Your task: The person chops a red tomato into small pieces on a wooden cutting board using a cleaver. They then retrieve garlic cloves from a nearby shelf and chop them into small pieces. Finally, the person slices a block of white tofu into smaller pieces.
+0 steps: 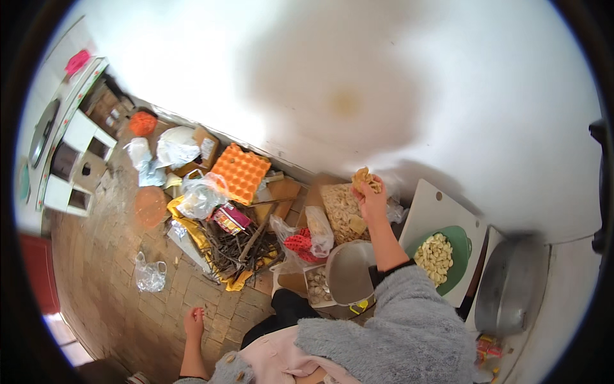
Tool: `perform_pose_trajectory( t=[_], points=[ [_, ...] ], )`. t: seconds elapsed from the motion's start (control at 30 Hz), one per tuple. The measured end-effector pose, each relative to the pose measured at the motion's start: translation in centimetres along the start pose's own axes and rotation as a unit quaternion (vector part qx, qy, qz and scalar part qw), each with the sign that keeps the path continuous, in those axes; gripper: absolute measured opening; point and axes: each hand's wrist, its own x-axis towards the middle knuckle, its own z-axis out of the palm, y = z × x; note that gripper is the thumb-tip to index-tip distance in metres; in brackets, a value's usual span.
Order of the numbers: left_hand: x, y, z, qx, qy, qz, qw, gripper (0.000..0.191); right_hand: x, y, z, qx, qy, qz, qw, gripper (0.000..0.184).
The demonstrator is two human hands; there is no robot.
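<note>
My right hand is raised over a cardboard box, pinching a crumpled tan piece of dried food. The box below holds a heap of similar pale dried pieces. Low at my left side hangs my left hand, its fingers curled and nothing visible in it. Beside my right forearm, a green plastic basin of pale peeled cloves, apparently garlic, rests on a white board. A grey-white tub stands below that forearm, next to a small box of whitish bulbs.
Twigs, plastic bags and an orange egg tray lie along the white wall. A clear bag lies on the brick floor. At right stands a large metal pot; a tiled stove is far left.
</note>
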Motion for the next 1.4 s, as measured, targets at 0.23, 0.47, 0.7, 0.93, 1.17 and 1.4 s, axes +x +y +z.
perform_pose_trajectory(
  t=[0.23, 0.47, 0.7, 0.93, 1.17, 1.4],
  points=[
    [-5.2, -2.2, -1.6, -0.003, 0.102, 0.045, 0.994, 0.014, -18.2, -1.6, 11.8, 0.133, -0.278, 0.22, 0.925, 0.038],
    [-24.4, -13.9, -7.6, -0.004, 0.31, 0.045, 0.95, 0.02, -40.7, 5.4, 18.5, 0.016, -0.493, 0.284, 0.822, 0.035],
    [-46.7, -26.5, -14.4, -0.084, 0.498, -0.15, 0.85, 0.031, -64.8, 14.8, 21.5, -0.027, -0.632, 0.411, 0.657, 0.039],
    [-56.3, -32.7, -17.3, -0.232, 0.605, -0.194, 0.736, 0.033, -84.5, 22.6, 25.4, -0.156, -0.735, 0.459, 0.474, 0.039],
    [-61.6, -44.1, -21.6, -0.35, 0.633, -0.208, 0.658, 0.031, -103.8, 33.4, 29.2, -0.216, -0.802, 0.441, 0.339, 0.035],
    [-75.2, -50.9, -20.1, -0.437, 0.746, -0.326, 0.382, 0.026, -129.7, 43.5, 30.3, -0.192, -0.878, 0.418, 0.135, 0.03]
  ],
)
